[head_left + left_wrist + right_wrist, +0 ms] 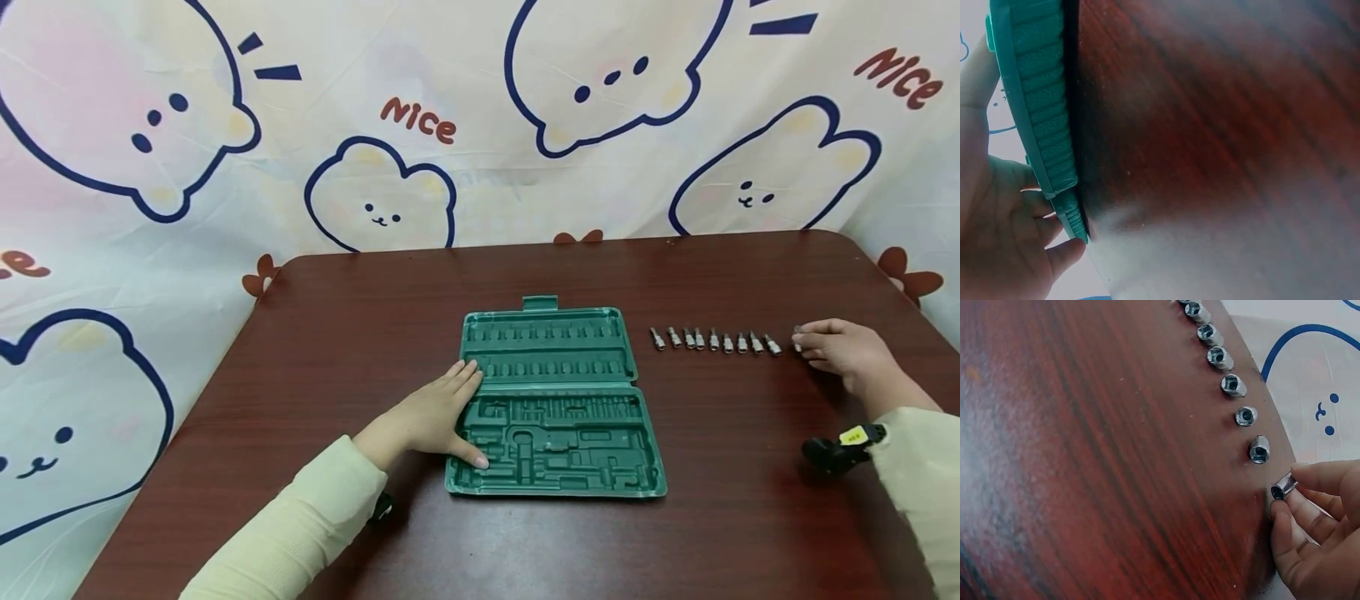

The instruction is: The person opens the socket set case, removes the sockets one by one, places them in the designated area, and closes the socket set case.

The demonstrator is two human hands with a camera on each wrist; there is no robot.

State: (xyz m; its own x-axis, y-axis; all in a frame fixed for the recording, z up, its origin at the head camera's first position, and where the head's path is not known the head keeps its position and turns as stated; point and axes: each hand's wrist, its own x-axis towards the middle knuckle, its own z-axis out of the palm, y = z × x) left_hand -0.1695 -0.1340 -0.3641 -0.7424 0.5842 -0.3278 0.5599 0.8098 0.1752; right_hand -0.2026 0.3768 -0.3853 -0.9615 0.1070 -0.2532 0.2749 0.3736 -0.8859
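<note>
My right hand (847, 354) pinches a small silver socket (1283, 486) between thumb and fingers at the right end of a row. The held piece shows its hollow end in the right wrist view. To its left, several more metal sockets (727, 343) lie side by side on the table. My left hand (435, 412) rests along the left side of an opened green plastic case (652, 450), fingers straight, thumb over the near tray's edge. From the left wrist view, the case's ribbed outer wall (1044, 94) shows beside the palm and fingers.
The case lies flat, its two moulded halves hinged across the middle, with a latch tab (540, 303) on the far side. Below is a dark red-brown wooden table (360, 325). A patterned cloth (480, 183) hangs behind the table's back edge.
</note>
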